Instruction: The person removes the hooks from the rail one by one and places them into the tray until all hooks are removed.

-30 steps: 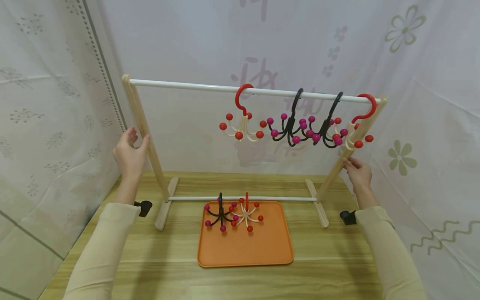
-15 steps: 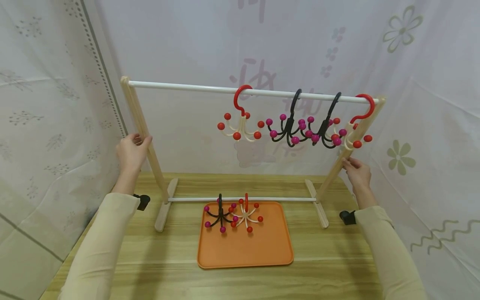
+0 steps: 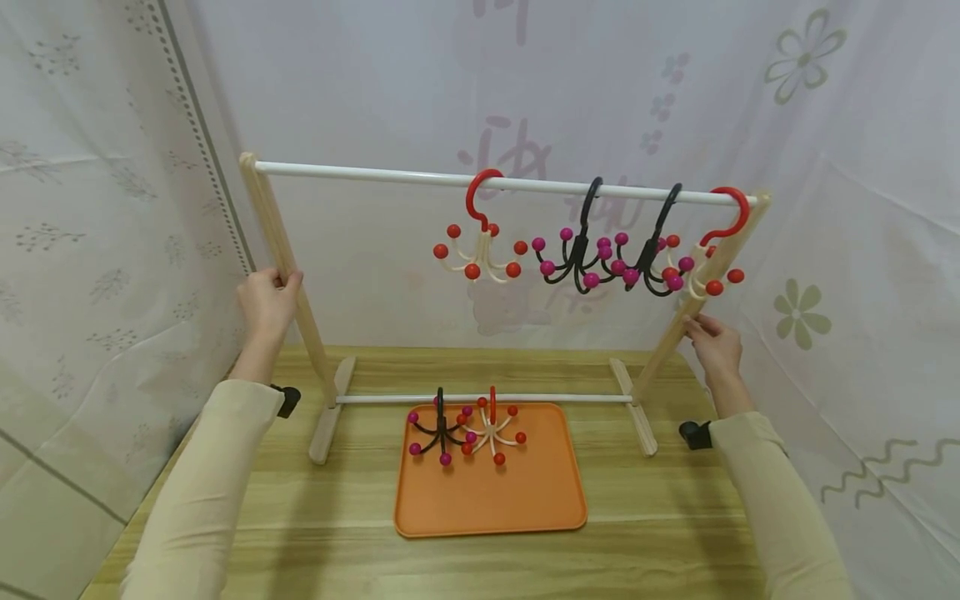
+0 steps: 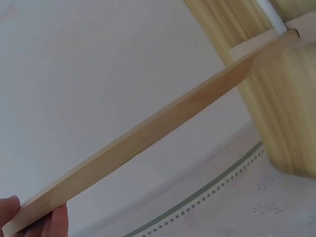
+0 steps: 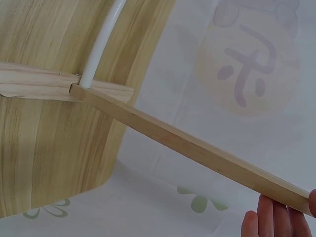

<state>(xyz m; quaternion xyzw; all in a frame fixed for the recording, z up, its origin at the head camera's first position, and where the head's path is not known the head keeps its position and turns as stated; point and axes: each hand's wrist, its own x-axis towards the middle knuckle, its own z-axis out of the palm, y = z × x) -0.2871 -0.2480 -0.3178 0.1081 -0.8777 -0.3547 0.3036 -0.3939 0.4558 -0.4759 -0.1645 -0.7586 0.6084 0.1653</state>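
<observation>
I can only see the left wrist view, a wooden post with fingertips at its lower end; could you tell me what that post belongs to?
Observer: It is the left post of a rack on a table; the left hand grips it.
Operator: And where is the right hand?
Observer: The right hand holds the right post.
Operator: Does anything hang on the rack?
Observer: Four hooks hang on the rail, two red-topped and two black.
Operator: Is anything below?
Observer: An orange tray holds two more hooks.
</observation>
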